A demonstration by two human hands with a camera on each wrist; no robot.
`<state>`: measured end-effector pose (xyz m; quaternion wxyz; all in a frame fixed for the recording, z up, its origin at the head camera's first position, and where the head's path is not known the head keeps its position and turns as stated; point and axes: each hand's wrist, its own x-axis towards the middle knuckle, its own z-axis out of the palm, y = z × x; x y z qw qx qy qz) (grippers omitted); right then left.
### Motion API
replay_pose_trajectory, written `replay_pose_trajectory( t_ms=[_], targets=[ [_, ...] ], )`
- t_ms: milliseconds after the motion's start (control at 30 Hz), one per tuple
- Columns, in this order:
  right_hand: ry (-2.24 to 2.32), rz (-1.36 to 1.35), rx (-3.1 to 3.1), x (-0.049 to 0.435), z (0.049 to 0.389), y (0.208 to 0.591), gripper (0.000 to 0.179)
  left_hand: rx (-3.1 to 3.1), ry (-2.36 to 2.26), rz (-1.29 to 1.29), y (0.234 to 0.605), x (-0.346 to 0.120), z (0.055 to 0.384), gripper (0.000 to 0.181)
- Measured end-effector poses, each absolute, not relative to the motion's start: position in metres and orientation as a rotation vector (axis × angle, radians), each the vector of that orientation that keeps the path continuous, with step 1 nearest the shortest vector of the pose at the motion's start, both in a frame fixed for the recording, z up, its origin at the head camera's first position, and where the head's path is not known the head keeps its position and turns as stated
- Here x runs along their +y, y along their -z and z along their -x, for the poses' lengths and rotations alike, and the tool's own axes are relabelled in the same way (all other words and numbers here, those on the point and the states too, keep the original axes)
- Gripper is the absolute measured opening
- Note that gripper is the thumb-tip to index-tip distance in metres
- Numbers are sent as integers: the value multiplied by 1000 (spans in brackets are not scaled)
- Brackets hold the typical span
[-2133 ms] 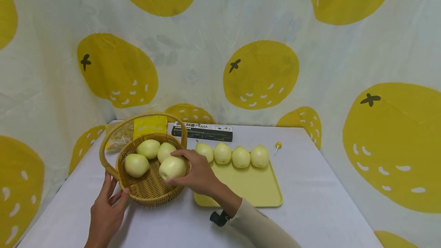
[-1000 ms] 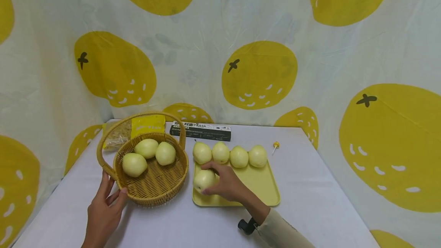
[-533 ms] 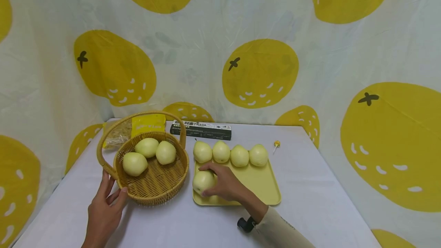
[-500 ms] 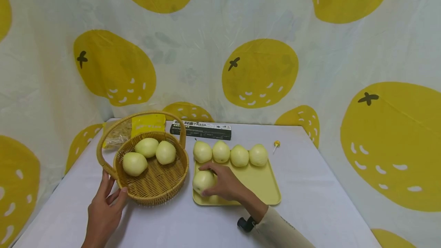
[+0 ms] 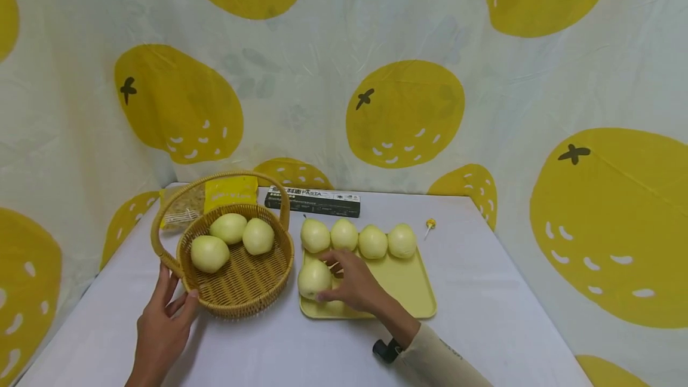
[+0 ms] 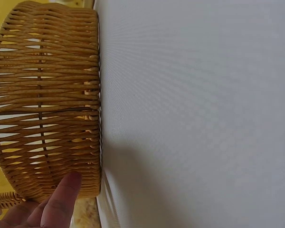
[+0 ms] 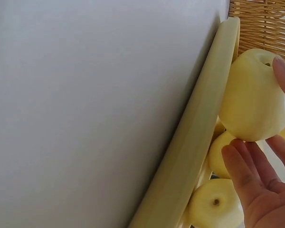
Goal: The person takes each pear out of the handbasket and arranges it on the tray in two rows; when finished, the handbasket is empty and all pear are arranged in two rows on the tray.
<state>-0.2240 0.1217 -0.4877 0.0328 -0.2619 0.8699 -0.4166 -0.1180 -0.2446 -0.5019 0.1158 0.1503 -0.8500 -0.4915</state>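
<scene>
My left hand (image 5: 163,327) holds the side of a round wicker basket (image 5: 242,309) below its handle; in the left wrist view one finger (image 6: 61,202) lies against the woven wall. Three pale yellow pears (image 5: 258,236) lie inside. My right hand (image 5: 355,282) is at a pear (image 5: 314,280) on the left front of a yellow tray (image 5: 398,291). Its fingers are loosely extended beside that pear, and the thumb touches it near the hollow, as the right wrist view shows (image 7: 256,95). Several more pears (image 5: 373,242) stand in a row along the tray's back edge.
Behind the basket lie a clear bag of pasta (image 5: 185,211) and a yellow packet (image 5: 231,191). A black and white pasta box (image 5: 314,203) lies behind the tray. A small yellow lollipop (image 5: 430,224) is to the tray's right. A fruit-print curtain hangs behind the white table (image 5: 500,315).
My right hand has carried a pear from the basket to the tray's front left. Since half a second ago, the pear has tipped more upright and the fingers have loosened. My left hand has stayed at the basket.
</scene>
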Motion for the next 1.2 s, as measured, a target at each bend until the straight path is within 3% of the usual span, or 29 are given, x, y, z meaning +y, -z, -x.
replay_pose_trajectory(
  t_ms=[1200],
  targets=[
    [1396,727,2605,127,221,480,72,-2477,1441,-436,504,-244,119,88]
  ],
)
